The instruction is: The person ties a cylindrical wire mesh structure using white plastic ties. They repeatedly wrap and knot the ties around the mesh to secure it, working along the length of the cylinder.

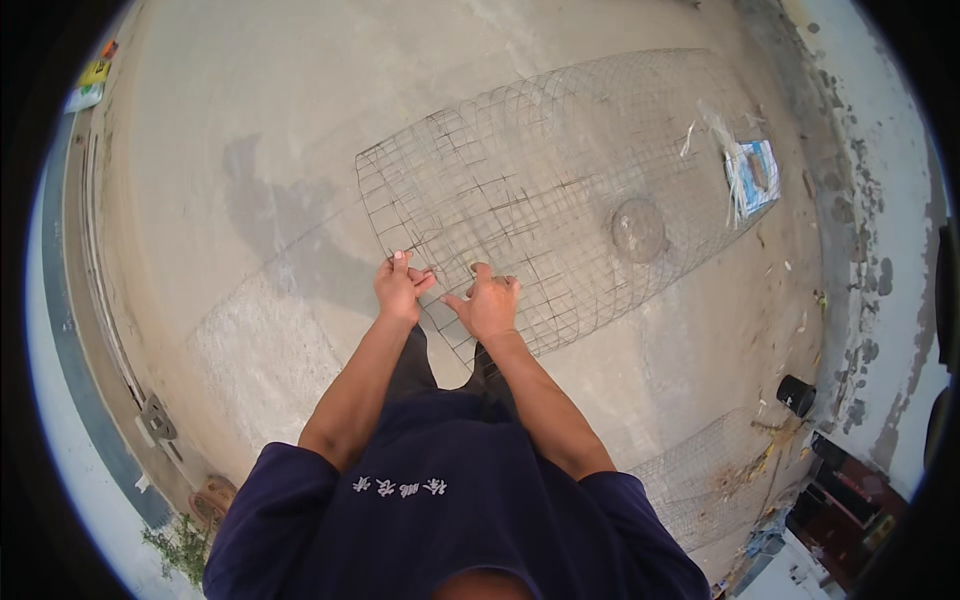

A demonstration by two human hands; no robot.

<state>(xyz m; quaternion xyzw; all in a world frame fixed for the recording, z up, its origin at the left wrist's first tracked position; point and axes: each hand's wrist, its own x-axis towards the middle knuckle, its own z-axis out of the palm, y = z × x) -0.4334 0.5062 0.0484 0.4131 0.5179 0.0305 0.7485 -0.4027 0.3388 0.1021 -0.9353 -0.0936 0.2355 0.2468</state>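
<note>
A long panel of thin wire mesh (pixel 530 205), its square grid curling up along the edges, lies on the concrete ahead of me. My left hand (pixel 402 288) is at its near left edge, with fingers bent around a wire there. Just to the right, my right hand (pixel 490 305) hovers over or touches the mesh. Its thumb stands apart from the partly curled fingers, and I see nothing clearly between them. Loose wire ends stick out along the near edge.
A round stone-like disc (pixel 638 230) lies in the mesh area. At the far right end are a blue-and-white packet (pixel 755 175) and pale strips (pixel 738 185). A black bucket (pixel 796 396) stands by the right wall. More mesh (pixel 700 480) lies at lower right.
</note>
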